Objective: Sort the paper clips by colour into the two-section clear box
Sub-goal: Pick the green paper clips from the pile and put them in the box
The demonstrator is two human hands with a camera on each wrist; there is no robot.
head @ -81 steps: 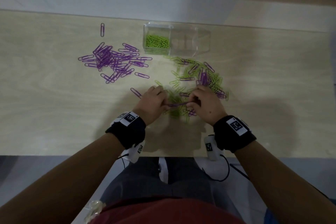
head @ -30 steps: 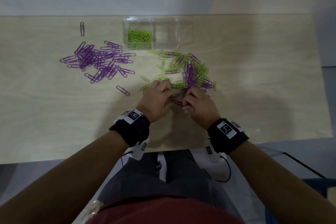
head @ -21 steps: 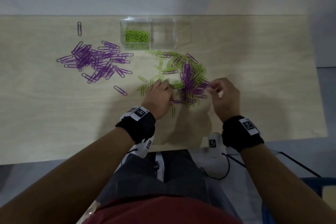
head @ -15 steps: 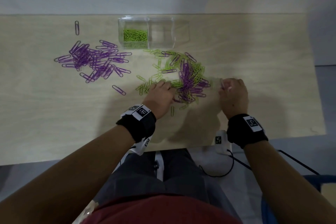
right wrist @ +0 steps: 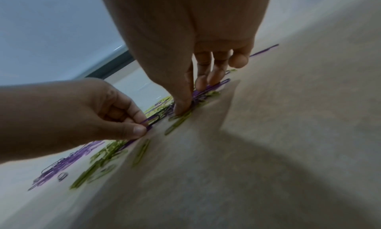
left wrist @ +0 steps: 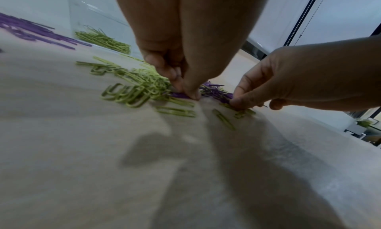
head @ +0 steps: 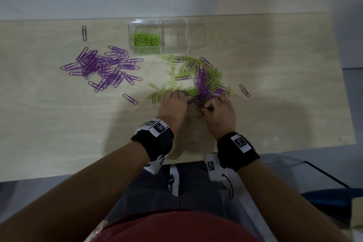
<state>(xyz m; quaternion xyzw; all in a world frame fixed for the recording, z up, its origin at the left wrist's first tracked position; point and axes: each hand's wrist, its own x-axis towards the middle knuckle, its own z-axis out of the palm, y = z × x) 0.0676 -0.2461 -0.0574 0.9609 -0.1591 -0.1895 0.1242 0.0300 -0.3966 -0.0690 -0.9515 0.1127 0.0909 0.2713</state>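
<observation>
**Picking purple from the mixed heap**

Head view: both hands worked the mixed pile (head: 198, 80) on the table (head: 59, 133), below the clear box (head: 163, 38), greens in its left section.

Left wrist view: the left hand (left wrist: 181, 56) pinched a purple clip (left wrist: 181, 95).

Right wrist view: the right hand (right wrist: 185, 53) apparently pinched purple clips (right wrist: 208, 90); next, lift them clear.

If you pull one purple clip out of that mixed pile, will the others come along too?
Probably some. In the mixed pile the clips lie crossed and overlapping, so loops may hook and drag neighbours. They look thin and light, so they likely slide easily on the smooth table. The left hand pinches a purple clip, which may help separate it.
</observation>
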